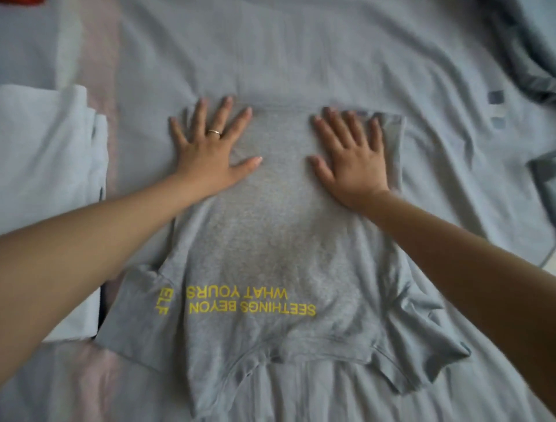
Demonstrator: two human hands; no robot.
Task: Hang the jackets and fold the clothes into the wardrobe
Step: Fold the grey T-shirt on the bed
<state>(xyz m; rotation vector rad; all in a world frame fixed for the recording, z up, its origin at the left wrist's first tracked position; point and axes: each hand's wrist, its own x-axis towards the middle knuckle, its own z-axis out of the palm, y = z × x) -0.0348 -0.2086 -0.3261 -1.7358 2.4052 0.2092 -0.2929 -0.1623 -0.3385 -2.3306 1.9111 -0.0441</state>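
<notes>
A grey T-shirt (279, 241) with yellow lettering lies flat on the bed, its sides folded inward and its collar end nearest me. My left hand (210, 150) presses flat on the shirt's far left corner, fingers spread, a ring on one finger. My right hand (352, 156) presses flat on the far right part of the shirt, fingers straight and spread. Neither hand holds anything.
A pale grey-blue bed sheet (301, 54) covers the bed. A folded white garment (45, 165) lies at the left. Darker grey fabric (529, 54) is bunched at the upper right. A red item (21, 3) peeks in at the top left corner.
</notes>
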